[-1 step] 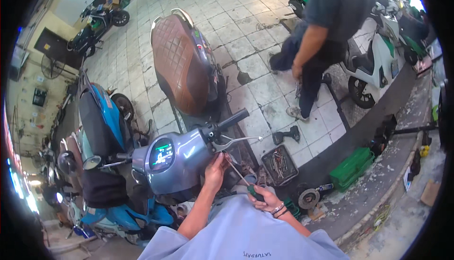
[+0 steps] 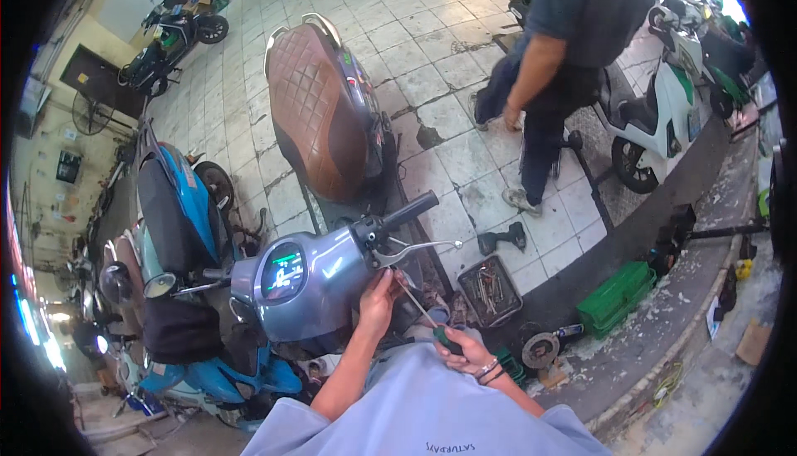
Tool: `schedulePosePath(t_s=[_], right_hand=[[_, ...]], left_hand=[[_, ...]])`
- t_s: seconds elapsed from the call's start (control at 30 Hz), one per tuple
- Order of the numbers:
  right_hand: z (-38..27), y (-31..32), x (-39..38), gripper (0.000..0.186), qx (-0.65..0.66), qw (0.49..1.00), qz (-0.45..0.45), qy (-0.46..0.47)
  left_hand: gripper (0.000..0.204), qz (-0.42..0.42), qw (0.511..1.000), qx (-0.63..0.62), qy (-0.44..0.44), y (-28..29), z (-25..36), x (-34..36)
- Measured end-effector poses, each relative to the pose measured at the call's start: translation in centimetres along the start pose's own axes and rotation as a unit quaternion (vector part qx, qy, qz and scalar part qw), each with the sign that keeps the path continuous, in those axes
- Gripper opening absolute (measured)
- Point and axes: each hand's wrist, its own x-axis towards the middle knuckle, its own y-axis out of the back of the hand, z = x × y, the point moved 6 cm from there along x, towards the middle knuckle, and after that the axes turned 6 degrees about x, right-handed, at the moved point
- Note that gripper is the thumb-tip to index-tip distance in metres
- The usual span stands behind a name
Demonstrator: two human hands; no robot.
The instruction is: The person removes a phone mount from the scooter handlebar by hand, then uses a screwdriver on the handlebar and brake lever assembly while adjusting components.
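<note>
left grip (image 2: pixel 378 305): grey scooter (image 2: pixel 324 294) contact unclear | right grip (image 2: pixel 466 351): screwdriver (image 2: pixel 445 340) (tip indistinct)

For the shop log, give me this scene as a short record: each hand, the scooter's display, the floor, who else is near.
Left hand: at the gray scooter, near the brake lever; contact unclear
Right hand: holds the screwdriver by its green handle, shaft pointing toward the left hand
Display: lit
Floor: drill beside a tray of metal tools; green box to the tray's right
Nearby: one person in dark clothes, beyond the drill
</note>
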Motion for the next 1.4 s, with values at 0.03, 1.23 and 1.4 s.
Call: schedulePosePath(t_s=[0.03,1.23,1.4], right_hand=[[0.1,0.4,0.3,0.04,-0.003,1.0,0.004,-0.004],[-3.8,-4.2,-1.7,0.043,-0.6,0.59,0.314,0.439],[-4.4,-3.0,-1.3,0.043,-0.54,0.705,0.321,0.33]], left_hand=[[0.016,0.003,1.0,-0.006,0.001,0.1,-0.1,0.3],[0.029,0.079,0.997,0.002,-0.014,0.6,-2.3,0.5],[0.028,0.098,0.994,0.023,-0.031,-0.4,-1.4,-0.2]])
